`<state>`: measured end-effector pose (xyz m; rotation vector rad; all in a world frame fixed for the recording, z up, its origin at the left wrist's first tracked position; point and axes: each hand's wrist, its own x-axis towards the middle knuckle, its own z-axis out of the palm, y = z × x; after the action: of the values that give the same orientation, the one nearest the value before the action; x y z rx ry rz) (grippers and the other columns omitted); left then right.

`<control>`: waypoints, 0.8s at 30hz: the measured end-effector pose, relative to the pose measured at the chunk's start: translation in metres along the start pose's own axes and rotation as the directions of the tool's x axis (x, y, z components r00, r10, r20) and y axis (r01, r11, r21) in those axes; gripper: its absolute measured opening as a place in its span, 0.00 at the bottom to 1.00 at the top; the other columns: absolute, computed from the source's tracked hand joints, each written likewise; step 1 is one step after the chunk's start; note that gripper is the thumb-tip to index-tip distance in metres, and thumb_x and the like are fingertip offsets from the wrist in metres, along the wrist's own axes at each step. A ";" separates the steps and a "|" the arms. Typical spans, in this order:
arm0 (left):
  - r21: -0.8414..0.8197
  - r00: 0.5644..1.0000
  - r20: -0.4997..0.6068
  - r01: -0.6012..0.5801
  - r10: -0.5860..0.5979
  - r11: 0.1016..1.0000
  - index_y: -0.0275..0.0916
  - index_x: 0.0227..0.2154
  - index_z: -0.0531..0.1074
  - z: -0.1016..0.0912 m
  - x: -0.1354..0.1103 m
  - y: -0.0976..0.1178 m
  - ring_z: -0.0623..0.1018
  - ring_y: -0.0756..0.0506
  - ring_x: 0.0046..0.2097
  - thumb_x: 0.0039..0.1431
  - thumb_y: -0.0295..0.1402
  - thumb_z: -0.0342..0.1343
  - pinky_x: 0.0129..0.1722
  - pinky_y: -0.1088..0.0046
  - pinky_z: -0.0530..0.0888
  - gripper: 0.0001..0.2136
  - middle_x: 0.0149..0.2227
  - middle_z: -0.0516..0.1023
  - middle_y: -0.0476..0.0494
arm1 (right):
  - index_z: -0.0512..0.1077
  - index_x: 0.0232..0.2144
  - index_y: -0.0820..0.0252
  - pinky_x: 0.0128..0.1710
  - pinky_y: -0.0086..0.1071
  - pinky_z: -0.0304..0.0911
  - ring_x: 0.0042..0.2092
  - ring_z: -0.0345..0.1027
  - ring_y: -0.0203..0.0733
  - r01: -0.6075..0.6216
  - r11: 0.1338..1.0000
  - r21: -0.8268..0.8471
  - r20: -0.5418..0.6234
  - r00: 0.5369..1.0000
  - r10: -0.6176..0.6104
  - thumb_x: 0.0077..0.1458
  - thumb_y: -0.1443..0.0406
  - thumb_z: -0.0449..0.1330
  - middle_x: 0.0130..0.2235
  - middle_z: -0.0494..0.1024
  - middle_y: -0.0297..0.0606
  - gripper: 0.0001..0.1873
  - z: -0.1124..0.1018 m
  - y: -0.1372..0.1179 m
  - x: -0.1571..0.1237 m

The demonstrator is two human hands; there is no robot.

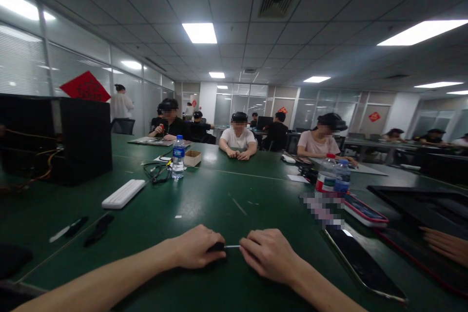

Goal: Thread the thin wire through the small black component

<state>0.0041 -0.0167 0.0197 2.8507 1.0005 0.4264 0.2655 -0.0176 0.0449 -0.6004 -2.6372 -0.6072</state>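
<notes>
Near the front middle of the green table (204,200), my left hand (197,247) is closed around the black handle of a screwdriver (232,246). Its thin metal shaft points right, lying almost level between my two hands. The fingers of my right hand (268,256) are closed at the far end of that shaft and hide its tip. Both hands rest low over the tabletop, a short gap apart.
Left are an open black computer case (84,136), a white power strip (126,194), a knife (69,229) and a dark object (98,230). A water bottle (178,158) stands beyond. Phones (361,258) and another person's hand (444,246) are right. People sit opposite.
</notes>
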 end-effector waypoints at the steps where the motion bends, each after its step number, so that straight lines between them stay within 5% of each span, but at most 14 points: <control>1: -0.002 1.000 0.003 -0.002 0.002 1.000 0.38 0.44 0.74 0.000 0.000 0.000 0.81 0.43 0.36 0.66 0.40 0.51 0.34 0.74 0.72 0.12 0.36 0.82 0.42 | 0.75 0.35 0.59 0.26 0.29 0.51 0.27 0.65 0.33 -0.001 1.000 0.003 -0.008 1.000 0.001 0.64 0.66 0.51 0.30 0.76 0.36 0.12 0.000 0.000 0.000; 8: -0.011 1.000 0.014 -0.005 0.005 1.000 0.39 0.45 0.73 0.002 -0.002 -0.005 0.81 0.43 0.37 0.66 0.40 0.52 0.35 0.74 0.72 0.13 0.36 0.81 0.42 | 0.73 0.36 0.59 0.27 0.31 0.51 0.27 0.64 0.34 -0.007 1.000 0.005 -0.023 1.000 0.007 0.66 0.66 0.50 0.30 0.76 0.35 0.12 0.007 0.001 -0.003; 15: 0.014 0.999 0.023 0.027 -0.027 1.000 0.38 0.45 0.73 -0.004 -0.001 0.000 0.82 0.42 0.37 0.67 0.39 0.51 0.34 0.73 0.72 0.12 0.37 0.81 0.41 | 0.72 0.40 0.58 0.30 0.31 0.52 0.31 0.67 0.36 -0.127 0.992 0.026 0.100 0.987 0.124 0.66 0.63 0.50 0.35 0.76 0.36 0.11 0.004 -0.005 0.001; 24: 0.011 1.000 -0.003 0.024 -0.024 1.000 0.38 0.45 0.73 0.001 0.000 -0.001 0.82 0.42 0.37 0.67 0.39 0.51 0.35 0.73 0.72 0.12 0.37 0.81 0.41 | 0.72 0.34 0.58 0.29 0.30 0.51 0.30 0.65 0.35 -0.220 0.975 0.015 0.209 0.955 0.212 0.66 0.61 0.50 0.31 0.75 0.35 0.14 0.000 -0.010 0.005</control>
<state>0.0034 -0.0162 0.0188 2.8456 1.0395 0.4236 0.2563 -0.0241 0.0439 -0.9723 -2.7127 -0.4490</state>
